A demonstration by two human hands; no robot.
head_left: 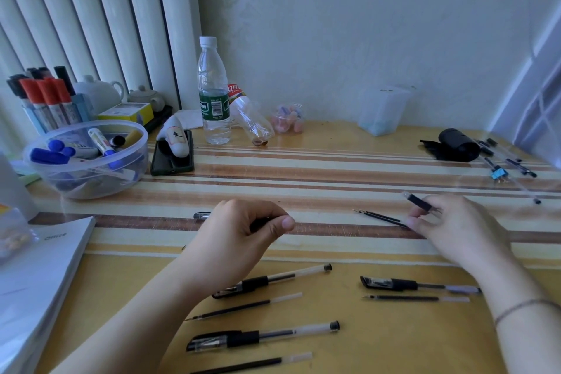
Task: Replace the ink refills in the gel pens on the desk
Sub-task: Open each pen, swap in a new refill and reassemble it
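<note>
My left hand (239, 237) is closed around a gel pen; its clear cap end (202, 215) sticks out to the left of the fist. My right hand (452, 228) pinches a short black pen part (419, 202) that points up and left. Two thin refills (379, 217) lie on the desk with their ends under its fingers. Nearer me lie three capped gel pens (273, 281) (261, 335) (419, 285), each with a loose refill (243, 307) (252, 363) (416, 298) just below it.
A clear bowl of markers (85, 158) and a phone (173, 158) sit at the left, with a water bottle (212, 91) behind them. A white book (39, 282) covers the near left corner. A black roll (458, 144) and more pens (510, 161) lie far right.
</note>
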